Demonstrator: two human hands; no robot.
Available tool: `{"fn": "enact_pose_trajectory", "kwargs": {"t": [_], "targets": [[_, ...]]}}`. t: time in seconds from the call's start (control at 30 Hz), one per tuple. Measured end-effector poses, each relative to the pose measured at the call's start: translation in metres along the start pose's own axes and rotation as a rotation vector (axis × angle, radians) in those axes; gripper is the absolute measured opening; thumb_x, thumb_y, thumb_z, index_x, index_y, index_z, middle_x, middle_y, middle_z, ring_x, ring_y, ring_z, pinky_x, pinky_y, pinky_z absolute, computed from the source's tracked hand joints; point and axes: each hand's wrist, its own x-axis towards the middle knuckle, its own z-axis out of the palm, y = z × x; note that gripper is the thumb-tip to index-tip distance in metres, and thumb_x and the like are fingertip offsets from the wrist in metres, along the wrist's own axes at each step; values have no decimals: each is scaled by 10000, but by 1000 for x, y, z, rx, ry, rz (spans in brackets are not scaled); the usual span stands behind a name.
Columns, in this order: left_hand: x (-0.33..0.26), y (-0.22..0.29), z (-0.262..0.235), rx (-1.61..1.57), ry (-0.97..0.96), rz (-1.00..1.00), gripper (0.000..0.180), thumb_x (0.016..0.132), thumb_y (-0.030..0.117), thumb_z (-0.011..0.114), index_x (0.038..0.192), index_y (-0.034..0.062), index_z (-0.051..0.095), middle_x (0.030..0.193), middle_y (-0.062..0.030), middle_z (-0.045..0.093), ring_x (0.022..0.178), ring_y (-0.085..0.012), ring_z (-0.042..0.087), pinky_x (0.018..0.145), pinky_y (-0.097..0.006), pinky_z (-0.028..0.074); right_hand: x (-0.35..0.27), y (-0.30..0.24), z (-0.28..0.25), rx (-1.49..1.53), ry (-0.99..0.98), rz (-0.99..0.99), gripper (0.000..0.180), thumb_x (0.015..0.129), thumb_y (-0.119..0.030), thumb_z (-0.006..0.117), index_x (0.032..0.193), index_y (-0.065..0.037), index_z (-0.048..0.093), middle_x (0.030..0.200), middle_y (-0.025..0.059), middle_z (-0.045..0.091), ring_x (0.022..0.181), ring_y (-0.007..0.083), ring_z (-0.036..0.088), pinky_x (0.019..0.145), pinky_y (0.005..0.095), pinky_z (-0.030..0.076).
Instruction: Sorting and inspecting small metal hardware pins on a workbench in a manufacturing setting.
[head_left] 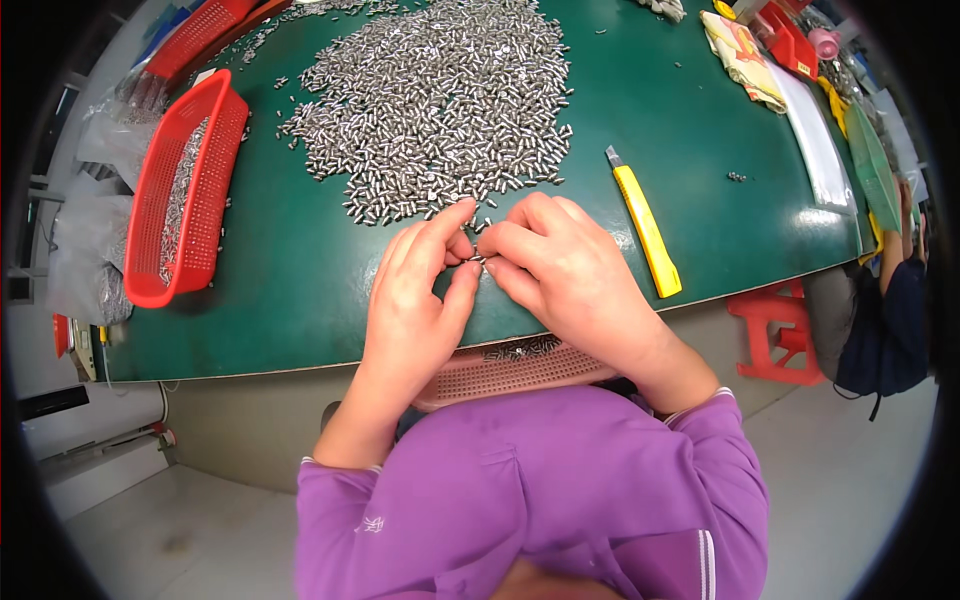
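Beside the metal pile (pixel 440 110) are left hand (pixel 415 285) and right hand (pixel 572 265) (grip: can't tell). Green tabletop (pixel 285 305) beneath, red stool (pixel 765 320) rightward.

Head-worn fisheye view, aimed downward
The green table (pixel 290 315), left hand (pixel 410 285) and right hand (pixel 572 268) are seen from close above, straight edges being bent.

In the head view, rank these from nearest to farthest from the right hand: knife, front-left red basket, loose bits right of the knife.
1. Knife, just right of the right hand.
2. Loose bits, farther right.
3. Red basket, across on the left.
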Motion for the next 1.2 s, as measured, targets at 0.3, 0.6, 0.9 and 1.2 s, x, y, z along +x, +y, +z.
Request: {"fn": "enact_pose_trajectory", "kwargs": {"t": [0.3, 0.6, 0.9, 1.2], "targets": [[1, -2, 1, 17, -3, 29, 554, 791, -100, 697, 1319, 46, 615, 908, -39, 617, 818, -143, 586, 759, -289, 509, 0, 0, 3, -19, -10, 70, 135, 807, -67, 729, 911, -64, 642, 909, 85, 577, 856, 300, 594, 749, 413, 502], [-1, -3, -1, -1, -14, 58, 633, 772, -92, 703, 1374, 56, 576, 910, -37, 622, 841, -147, 591, 773, -294, 506, -2, 3, 3, 18, 18, -4, 114, 829, -78, 696, 891, -38, 609, 878, 114, 555, 844, 322, 572, 770, 428, 489], [0, 0, 0, -22, -25, 13, 688, 791, -91, 673, 1441, 48, 496, 1002, -104, 635, 903, -228, 614, 826, -360, 530, 0, 4, -4, 90, -39, 3, 177, 810, -40, 701, 972, -34, 631, 946, 119, 626, 895, 328, 610, 803, 437, 500], [-1, 0, 1, -16, -29, -5, 628, 808, -70, 664, 1411, 47, 531, 990, -93, 654, 907, -229, 618, 845, -369, 522, 0, 1, -5, 115, -35, 81, 211, 802, -29, 720, 1001, -55, 657, 938, 69, 687, 896, 290, 661, 831, 413, 514]]}}
